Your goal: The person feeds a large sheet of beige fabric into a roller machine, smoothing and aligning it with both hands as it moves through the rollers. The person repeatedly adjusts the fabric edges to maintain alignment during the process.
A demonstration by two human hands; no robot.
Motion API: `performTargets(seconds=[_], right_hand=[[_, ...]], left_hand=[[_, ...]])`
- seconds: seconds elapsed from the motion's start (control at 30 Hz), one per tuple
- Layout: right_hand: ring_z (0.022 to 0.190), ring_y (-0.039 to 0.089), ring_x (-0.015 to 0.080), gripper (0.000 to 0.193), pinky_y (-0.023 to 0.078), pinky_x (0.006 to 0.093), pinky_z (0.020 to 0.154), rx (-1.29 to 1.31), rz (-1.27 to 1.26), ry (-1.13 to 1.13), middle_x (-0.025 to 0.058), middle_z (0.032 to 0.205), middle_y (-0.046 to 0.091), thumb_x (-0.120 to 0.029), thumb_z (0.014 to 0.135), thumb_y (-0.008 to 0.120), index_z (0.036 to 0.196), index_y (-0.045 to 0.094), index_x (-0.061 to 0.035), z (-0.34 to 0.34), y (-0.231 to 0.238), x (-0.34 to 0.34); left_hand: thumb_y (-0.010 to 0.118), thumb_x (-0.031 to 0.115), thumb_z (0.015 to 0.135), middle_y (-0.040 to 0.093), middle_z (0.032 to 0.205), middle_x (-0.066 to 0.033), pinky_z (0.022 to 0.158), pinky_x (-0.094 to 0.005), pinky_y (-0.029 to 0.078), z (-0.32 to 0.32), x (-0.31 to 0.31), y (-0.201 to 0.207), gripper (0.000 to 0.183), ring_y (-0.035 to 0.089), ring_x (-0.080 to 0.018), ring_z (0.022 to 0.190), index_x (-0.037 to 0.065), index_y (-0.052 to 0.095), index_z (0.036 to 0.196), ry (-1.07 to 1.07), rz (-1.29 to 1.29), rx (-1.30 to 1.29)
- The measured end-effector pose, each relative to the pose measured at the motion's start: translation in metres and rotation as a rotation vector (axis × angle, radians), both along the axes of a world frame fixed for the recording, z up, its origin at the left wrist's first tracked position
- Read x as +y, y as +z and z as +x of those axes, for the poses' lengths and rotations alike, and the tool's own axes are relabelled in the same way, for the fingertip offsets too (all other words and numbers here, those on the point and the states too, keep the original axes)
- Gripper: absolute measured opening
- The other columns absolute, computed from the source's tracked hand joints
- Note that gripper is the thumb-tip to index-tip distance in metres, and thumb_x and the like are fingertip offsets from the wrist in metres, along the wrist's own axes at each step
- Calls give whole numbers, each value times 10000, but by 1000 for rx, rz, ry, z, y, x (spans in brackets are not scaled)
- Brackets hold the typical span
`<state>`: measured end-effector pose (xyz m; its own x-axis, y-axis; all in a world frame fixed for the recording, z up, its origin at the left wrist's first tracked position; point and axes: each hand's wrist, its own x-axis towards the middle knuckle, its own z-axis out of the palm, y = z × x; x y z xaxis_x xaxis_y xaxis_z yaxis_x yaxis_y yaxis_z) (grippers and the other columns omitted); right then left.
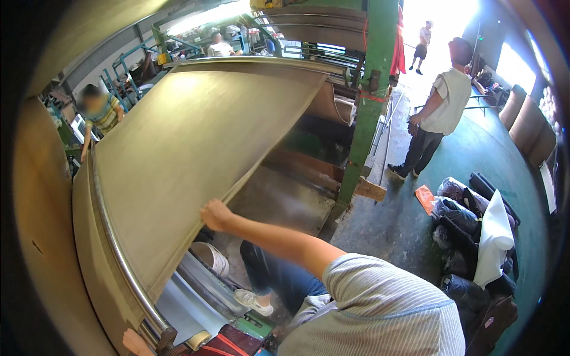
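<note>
A wide tan fabric sheet (184,136) slopes down from a far roller and passes over a shiny metal bar (107,219) at the left. My right hand (217,215), at the end of a stretched arm in a striped sleeve, is closed on the sheet's right edge. Low at the left, my left hand (136,342) is partly cut off by the picture's lower border. Its fingers look curled at the sheet's edge, beside the bar's near end. Below the sheet stands a white bucket (212,259).
A green post (368,113) rises right of the sheet. Bagged bundles and dark rolls (463,231) lie on the floor, with a white roll (496,240) on top. One person (442,107) stands at the right; another (102,113) leans at the sheet's far left.
</note>
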<state>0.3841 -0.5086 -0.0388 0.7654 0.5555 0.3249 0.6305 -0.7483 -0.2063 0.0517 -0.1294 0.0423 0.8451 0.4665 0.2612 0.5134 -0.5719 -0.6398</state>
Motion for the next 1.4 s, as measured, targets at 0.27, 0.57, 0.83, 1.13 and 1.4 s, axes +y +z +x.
performTargets(seconds=[0.27, 0.57, 0.83, 1.13, 1.4], right_hand=[[714, 588, 290, 107, 417, 377, 650, -17, 128, 123, 138, 703, 601, -138, 688, 531, 721, 566, -42, -69, -29, 34], [714, 585, 286, 103, 425, 378, 647, -25, 154, 219, 137, 699, 593, -106, 684, 525, 748, 545, -29, -104, -16, 73], [707, 585, 273, 111, 427, 372, 650, -37, 155, 292, 105, 678, 590, -126, 693, 546, 764, 544, -41, -119, -9, 121], [844, 551, 276, 112, 437, 385, 724, -211, 235, 644, 131, 836, 563, -131, 707, 530, 785, 547, -52, -106, 10, 109], [911, 532, 233, 121, 397, 342, 765, -205, 48, -156, 112, 878, 594, -171, 704, 558, 762, 627, -90, 13, 27, 2]], left_hand=[[508, 159, 800, 648, 637, -55, 466, -336, 494, -22, 41, -29, 229, 639, -215, 568, 113, 673, 649, 110, -12, -13], [488, 129, 796, 644, 630, -51, 455, -346, 489, -10, 6, 1, 248, 635, -229, 553, 109, 668, 627, -13, -48, -30], [524, 117, 785, 643, 685, -73, 548, -348, 505, -19, 22, -9, 171, 643, -246, 649, 89, 664, 691, 42, -93, -90], [508, 64, 788, 601, 708, -92, 563, -335, 487, -20, 79, -49, 132, 620, -241, 658, 77, 605, 699, 52, -45, -38], [514, 56, 774, 611, 688, -106, 555, -333, 487, -8, 43, -23, 149, 623, -235, 643, 71, 607, 658, -8, -53, -122]])
